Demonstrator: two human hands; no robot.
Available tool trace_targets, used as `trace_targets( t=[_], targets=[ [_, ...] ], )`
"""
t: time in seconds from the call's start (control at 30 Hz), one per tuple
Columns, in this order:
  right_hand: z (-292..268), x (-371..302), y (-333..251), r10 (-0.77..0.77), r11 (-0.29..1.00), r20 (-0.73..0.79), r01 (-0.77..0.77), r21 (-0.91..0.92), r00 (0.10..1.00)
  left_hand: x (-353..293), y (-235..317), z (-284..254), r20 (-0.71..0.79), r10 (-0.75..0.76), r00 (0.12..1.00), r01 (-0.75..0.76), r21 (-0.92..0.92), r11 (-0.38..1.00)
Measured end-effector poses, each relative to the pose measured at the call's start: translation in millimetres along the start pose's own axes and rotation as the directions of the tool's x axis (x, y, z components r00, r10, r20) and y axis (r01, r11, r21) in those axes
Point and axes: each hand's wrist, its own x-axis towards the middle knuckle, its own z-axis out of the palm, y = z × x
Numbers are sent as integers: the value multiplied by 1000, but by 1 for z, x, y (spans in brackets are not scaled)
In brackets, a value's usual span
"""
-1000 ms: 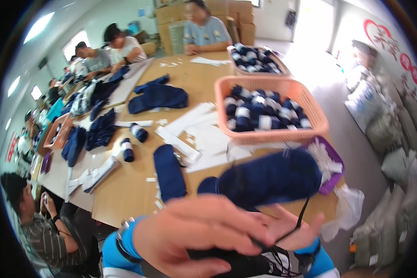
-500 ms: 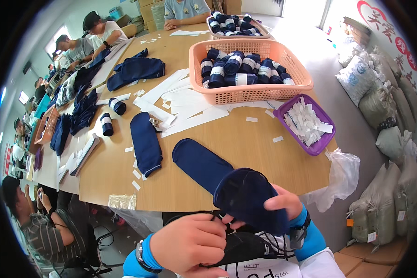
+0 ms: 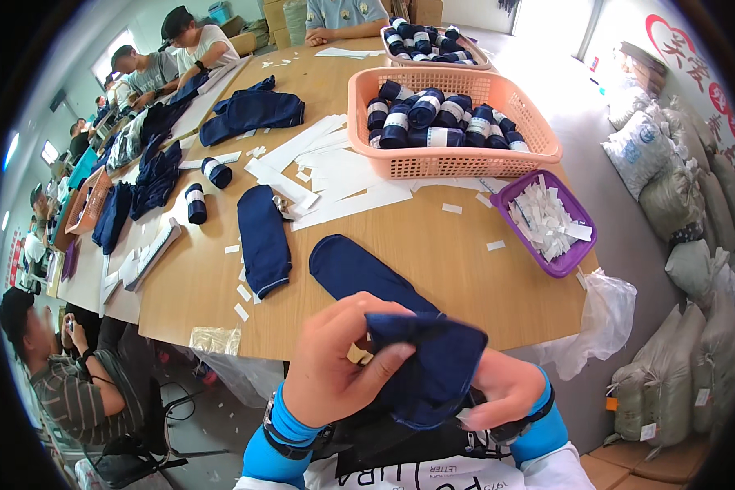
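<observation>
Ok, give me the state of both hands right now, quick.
Left hand: closed, holding the dark blue cloth.
Right hand: by the cloth's right edge, partly hidden; whether it grips cannot be told.

The left hand pinches a navy cloth piece, the right hand seemingly touching its edge.

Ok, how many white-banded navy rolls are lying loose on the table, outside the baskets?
2. One roll lies left of the white paper sheets; the other roll lies nearer you, slightly further left. Others could be hidden by the navy cloth pile.
</observation>
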Motion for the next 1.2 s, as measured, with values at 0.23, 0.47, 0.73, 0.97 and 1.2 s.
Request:
trace_targets(
  t=[0.23,0.47,0.73,0.97,1.2],
  targets=[
    [6,26,10,-163,979,-418,95,-180,894,16,-6,6,90,140,986,-159,267,950],
    [26,36,18,-304,938,-476,346,0,825,15,16,19,-123,219,968,-163,356,920],
    [0,47,14,-276,960,-636,175,-218,721,13,7,30,54,341,938,-295,639,711],
    [-15,29,-6,-492,772,-707,-122,-624,509,-36,16,-52,-550,52,834,-111,-74,991],
    [33,54,41,-256,958,-609,111,-265,751,2,4,2,-126,471,873,-220,760,612]
  ],
)
